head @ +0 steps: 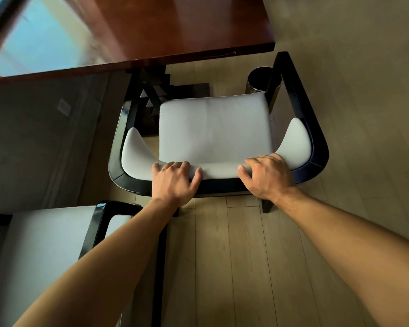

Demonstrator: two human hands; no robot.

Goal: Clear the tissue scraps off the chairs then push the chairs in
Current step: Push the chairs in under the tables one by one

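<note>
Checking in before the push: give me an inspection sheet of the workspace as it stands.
Surface: wooden table, bare where visible; plank floor.
Job's things: chair, seat shows no tissue scraps, not yet under the table; second chair lower left, partly in view.
Clutter: dark cylindrical bin on the floor behind the chair's far right corner.
Grippers: left hand and right hand both gripping the chair's backrest top.
Cables: nothing seen.
Surroundings: window upper left.

A second white-cushioned, black-framed chair (45, 251) is cut off by the left edge; the dark cylindrical bin (257, 79) sits half-hidden behind the nearer chair's armrest.
</note>
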